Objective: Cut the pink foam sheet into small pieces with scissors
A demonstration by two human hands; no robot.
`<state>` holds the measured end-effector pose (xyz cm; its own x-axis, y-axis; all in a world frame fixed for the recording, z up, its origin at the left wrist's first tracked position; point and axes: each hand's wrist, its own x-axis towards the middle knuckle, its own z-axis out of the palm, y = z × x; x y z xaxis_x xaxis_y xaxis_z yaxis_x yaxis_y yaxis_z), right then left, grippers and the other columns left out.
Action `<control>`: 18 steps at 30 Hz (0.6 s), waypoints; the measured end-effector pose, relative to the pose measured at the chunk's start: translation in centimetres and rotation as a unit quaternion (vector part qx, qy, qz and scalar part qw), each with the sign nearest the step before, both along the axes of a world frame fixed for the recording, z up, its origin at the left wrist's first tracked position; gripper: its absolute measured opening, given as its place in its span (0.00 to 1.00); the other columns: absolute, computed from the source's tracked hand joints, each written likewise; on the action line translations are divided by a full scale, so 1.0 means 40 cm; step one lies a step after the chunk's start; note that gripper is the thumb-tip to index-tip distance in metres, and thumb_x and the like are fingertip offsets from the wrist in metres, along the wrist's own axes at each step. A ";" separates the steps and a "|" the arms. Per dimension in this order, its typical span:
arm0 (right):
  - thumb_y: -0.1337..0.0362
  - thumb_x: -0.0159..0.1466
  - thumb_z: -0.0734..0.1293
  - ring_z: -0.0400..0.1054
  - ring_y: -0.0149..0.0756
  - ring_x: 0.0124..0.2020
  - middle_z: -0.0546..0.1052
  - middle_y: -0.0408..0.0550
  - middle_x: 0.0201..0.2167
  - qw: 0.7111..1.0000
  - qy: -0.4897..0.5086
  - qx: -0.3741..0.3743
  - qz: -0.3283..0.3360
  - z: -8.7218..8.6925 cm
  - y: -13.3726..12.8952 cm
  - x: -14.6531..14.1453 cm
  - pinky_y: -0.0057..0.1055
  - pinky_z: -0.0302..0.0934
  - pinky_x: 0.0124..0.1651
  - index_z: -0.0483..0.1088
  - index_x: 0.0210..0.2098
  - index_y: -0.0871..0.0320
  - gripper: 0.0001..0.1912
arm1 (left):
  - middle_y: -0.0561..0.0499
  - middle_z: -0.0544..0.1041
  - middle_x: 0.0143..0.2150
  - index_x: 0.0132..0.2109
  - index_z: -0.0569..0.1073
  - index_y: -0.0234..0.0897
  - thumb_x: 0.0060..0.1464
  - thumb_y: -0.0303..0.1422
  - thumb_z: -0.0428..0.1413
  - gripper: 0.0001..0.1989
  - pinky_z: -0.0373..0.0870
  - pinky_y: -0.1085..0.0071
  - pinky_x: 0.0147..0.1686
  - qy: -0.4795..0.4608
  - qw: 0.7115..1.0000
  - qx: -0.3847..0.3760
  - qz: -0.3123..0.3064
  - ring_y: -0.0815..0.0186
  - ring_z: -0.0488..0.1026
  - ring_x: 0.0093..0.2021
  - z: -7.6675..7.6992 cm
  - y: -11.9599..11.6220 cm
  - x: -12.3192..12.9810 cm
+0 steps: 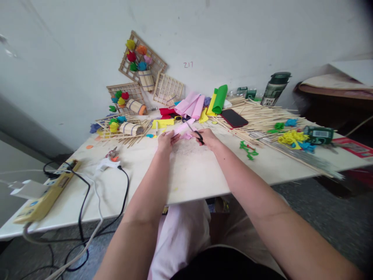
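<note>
My left hand point(167, 140) is closed on a piece of pink crepe paper point(184, 128) above the white table. In my right hand point(206, 138) is a pair of scissors with black handles point(199, 137), the blades angled up and left beside the pink paper. Whether the blades touch the paper is too small to tell. More pink paper lies under and between the hands. Just beyond are a yellow paper strip point(163, 123) and folded pink sheets point(190, 105).
Wooden lattice panels with paper flowers point(136, 58) lean on the wall. A phone point(234, 118) lies by many thin sticks point(262, 116). Right are a bottle point(275, 89) and green paper pieces point(248, 151). Left are a glue gun point(109, 163) and a power strip point(43, 200) with cables.
</note>
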<state>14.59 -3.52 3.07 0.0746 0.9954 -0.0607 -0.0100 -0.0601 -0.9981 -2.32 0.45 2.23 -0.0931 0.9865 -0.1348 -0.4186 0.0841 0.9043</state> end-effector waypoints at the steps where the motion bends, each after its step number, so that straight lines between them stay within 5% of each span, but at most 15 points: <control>1: 0.60 0.54 0.74 0.54 0.20 0.12 0.65 0.38 0.12 1.000 0.005 -0.001 0.002 -0.004 0.003 0.002 0.17 0.50 0.12 0.71 0.26 0.64 0.12 | 0.52 0.74 0.27 0.34 0.65 0.33 0.53 0.22 0.56 0.06 0.75 0.71 0.35 0.008 1.000 0.004 -0.005 0.69 0.76 0.26 -0.001 -0.001 0.000; 18: 0.57 0.60 0.69 0.54 0.20 0.10 0.65 0.39 0.11 0.999 0.026 -0.032 0.016 -0.001 -0.001 0.021 0.18 0.48 0.13 0.71 0.28 0.65 0.15 | 0.48 0.77 0.26 0.34 0.65 0.34 0.49 0.27 0.59 0.09 0.73 0.73 0.28 0.068 0.994 0.029 -0.076 0.67 0.76 0.25 -0.012 0.002 -0.005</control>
<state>15.45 -3.54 3.05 0.0381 0.9912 -0.1270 -0.0585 -0.1246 -0.9905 -2.51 0.51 1.77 0.0441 0.9963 -0.0733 -0.2784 0.0827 0.9569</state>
